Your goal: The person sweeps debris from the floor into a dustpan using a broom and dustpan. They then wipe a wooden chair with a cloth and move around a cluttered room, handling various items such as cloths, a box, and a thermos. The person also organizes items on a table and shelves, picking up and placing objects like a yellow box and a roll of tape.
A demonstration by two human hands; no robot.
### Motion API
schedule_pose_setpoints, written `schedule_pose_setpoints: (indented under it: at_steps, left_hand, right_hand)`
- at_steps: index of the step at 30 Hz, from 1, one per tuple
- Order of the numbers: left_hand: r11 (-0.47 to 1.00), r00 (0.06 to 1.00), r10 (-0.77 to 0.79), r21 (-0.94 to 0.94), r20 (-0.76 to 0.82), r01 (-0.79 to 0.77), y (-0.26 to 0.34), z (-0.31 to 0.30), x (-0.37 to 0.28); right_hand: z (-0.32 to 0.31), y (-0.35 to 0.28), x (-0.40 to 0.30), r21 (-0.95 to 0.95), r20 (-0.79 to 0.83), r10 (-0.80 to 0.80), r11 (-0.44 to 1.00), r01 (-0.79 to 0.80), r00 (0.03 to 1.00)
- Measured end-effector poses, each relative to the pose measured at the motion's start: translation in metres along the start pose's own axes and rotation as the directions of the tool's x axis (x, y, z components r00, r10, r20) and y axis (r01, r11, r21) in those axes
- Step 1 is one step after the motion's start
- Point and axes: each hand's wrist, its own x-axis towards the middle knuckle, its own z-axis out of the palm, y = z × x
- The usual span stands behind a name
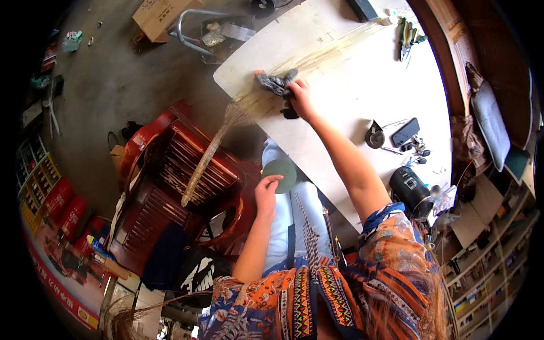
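Note:
My left hand [267, 197] holds a flat, round green disc [284, 172] by its edge, above my light-blue trousers. My right hand [302, 100] reaches over the white table [352, 80] and grips a crumpled grey knitted item [274, 83], which looks like a work glove. Its fingertips are partly hidden from view. Just below that hand, a small black item [290, 111] lies by the table edge; I cannot tell whether it is part of the same piece. A long pale bundle [212, 146], fibrous or plastic, extends from the table corner over the chair.
A worn red wooden armchair [199, 157] stands left of my legs. On the table are a phone [406, 132], a round black item [375, 137], keys [420, 148], a black canister [410, 189] and pliers [406, 38]. A metal-framed cart [185, 32] and cardboard box [159, 19] stand beyond.

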Motion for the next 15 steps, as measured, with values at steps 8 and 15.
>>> schedule_pose_setpoints:
  at_steps: [8,15]
  left_hand:
    - [0.988,0.997,0.048,-0.140,-0.064,-0.056,0.008,-0.033,0.014]
    - [0.992,0.997,0.066,-0.110,0.030,-0.063,0.029,-0.053,0.022]
  right_hand:
    - [-0.053,0.023,-0.156,0.039,-0.296,0.451,0.886,-0.461,0.842]
    - [-0.039,0.000,-0.223,-0.238,-0.377,0.526,0.741,-0.628,0.763]
